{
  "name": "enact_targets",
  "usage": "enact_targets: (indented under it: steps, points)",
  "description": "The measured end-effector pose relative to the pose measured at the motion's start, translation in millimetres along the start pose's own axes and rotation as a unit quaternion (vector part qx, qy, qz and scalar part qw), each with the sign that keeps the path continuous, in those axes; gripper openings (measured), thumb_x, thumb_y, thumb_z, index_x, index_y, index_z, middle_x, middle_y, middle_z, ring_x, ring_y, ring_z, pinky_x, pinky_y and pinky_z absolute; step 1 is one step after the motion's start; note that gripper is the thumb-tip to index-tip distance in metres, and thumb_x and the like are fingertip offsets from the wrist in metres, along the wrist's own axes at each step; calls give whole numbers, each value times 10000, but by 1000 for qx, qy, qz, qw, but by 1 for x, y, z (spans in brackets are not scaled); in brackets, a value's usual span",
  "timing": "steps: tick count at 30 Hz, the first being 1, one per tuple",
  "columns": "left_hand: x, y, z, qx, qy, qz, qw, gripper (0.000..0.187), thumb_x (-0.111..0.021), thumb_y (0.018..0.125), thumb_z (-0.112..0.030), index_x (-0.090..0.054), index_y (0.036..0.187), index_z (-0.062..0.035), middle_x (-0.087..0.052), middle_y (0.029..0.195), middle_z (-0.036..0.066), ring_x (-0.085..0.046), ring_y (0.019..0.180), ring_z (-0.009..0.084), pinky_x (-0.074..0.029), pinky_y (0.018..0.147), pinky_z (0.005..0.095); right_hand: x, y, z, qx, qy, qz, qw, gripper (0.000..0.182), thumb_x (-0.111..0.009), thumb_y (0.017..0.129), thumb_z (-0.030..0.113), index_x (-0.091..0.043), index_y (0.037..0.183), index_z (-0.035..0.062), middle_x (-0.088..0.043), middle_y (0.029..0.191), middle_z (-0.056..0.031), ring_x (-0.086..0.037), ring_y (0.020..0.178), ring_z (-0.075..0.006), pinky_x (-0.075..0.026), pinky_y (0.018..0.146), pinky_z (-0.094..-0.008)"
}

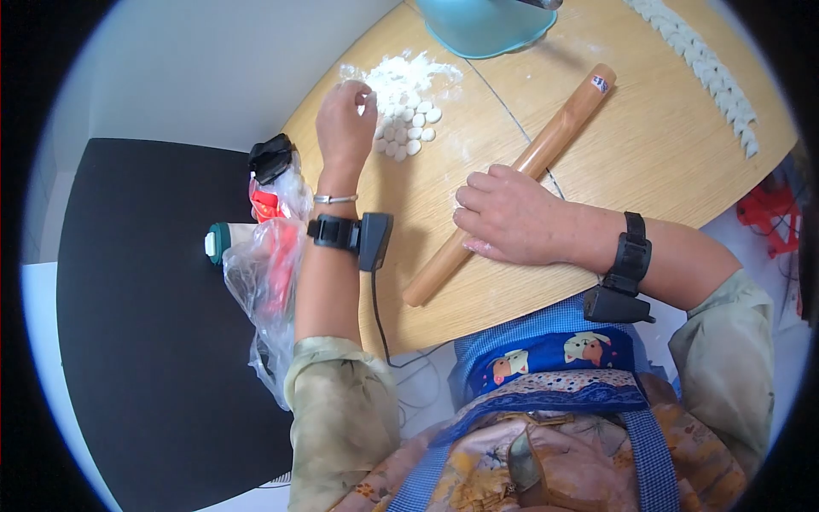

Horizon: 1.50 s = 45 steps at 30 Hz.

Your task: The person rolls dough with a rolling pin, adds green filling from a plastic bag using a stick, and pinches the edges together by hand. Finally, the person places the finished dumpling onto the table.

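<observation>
My right hand [512,213] is wrapped over the middle of a wooden rolling pin [567,124], which lies slantwise on the table. My left hand [345,124] is raised at the left edge of a heap of white flour [409,78], its fingers curled together. A bit of white shows by those fingertips, but whether they hold it I cannot make out. Several small round dough pieces [414,133] lie in and below the flour, just right of my left hand.
The wooden table [478,299] has a teal bowl [486,30] at its far edge. A row of shaped dumplings [704,72] runs along the right. Left of the table, plastic bags [269,273] and a green-capped bottle [219,244] lie on a black surface [162,341].
</observation>
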<state>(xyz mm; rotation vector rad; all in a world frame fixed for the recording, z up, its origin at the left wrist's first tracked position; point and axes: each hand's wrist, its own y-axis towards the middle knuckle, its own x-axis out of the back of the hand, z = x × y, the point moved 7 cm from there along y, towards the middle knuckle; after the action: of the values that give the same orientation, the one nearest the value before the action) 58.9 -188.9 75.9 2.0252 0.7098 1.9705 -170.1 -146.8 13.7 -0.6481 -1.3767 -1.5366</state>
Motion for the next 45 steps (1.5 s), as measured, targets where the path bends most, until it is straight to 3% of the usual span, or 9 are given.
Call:
enact_targets:
  steps: [9, 14, 18, 21, 24, 28, 34, 37, 45]
  points:
    - [12, -88, -52, -90, 0, -24, 996, 124, -668, 784, -21, -601, 878, -65, -577, 795, 110, -593, 775, 312, -477, 665, 422, 1, -1, 3, 3, 0, -15, 1000, 292, -636, 896, 359, -665, 915, 69, -607, 922, -72, -572, 970, -237, -450, 830, -373]
    - [2, -106, -46, -4, -111, 149, 983, 191, -705, 819, -51, -630, 994, -34, -612, 876, 100, -628, 825, 244, -507, 732, 338, 1, -1, 3, -1, 3, 10, 1000, 295, -631, 903, 351, -671, 931, 60, -616, 943, -78, -573, 988, -236, -454, 841, -382]
    - [-6, -90, 6, 92, -185, 104, 973, 239, -684, 869, -93, -646, 1096, -29, -614, 979, 96, -623, 918, 223, -510, 749, 327, 0, 0, 3, -7, 10, 14, 1000, 294, -628, 906, 349, -670, 927, 59, -614, 940, -79, -572, 984, -236, -451, 843, -380]
    - [-22, -70, 24, 31, -103, 95, 990, 313, -598, 924, -110, -631, 1223, -23, -578, 1207, 153, -582, 1088, 267, -508, 843, 338, 1, 1, 3, -7, 17, 19, 1000, 292, -627, 907, 347, -669, 922, 58, -611, 936, -80, -572, 979, -235, -450, 845, -379]
    - [-36, -53, 28, -6, -91, 37, 995, 309, -555, 880, -82, -642, 1164, 1, -617, 1133, 219, -576, 1069, 387, -445, 980, 449, 0, 1, 3, -8, 13, 30, 999, 292, -628, 906, 347, -667, 921, 58, -609, 935, -81, -573, 977, -235, -450, 845, -379]
    - [-53, -40, 32, 15, -117, 83, 990, 333, -518, 869, -54, -645, 1172, 3, -624, 1120, 229, -572, 1067, 398, -442, 983, 459, 2, 0, 2, -3, 10, 7, 1000, 285, -634, 901, 342, -663, 918, 59, -606, 934, -80, -573, 972, -233, -450, 830, -378]
    - [-22, -49, 29, 113, -205, 65, 970, 291, -546, 866, -39, -679, 1122, -4, -663, 1098, 184, -633, 1014, 277, -510, 859, 380, -1, 0, 1, 0, 14, 1, 1000, 273, -644, 892, 337, -652, 904, 64, -595, 920, -76, -572, 956, -238, -450, 812, -381]
    - [-14, -69, 34, 173, -283, 145, 932, 262, -655, 895, -84, -685, 1144, -10, -705, 1025, 58, -621, 931, 115, -504, 821, 264, -2, 0, 2, 2, 14, 1, 1000, 269, -645, 890, 335, -648, 907, 67, -593, 919, -76, -571, 952, -239, -450, 810, -383]
    - [-10, -113, -23, 83, -281, 198, 935, 298, -717, 834, 3, -701, 1125, -61, -524, 842, -16, -487, 737, 79, -445, 679, 242, -1, 3, 3, 2, 2, 30, 1000, 266, -652, 873, 324, -639, 917, 63, -589, 929, -79, -571, 938, -245, -449, 808, -395]
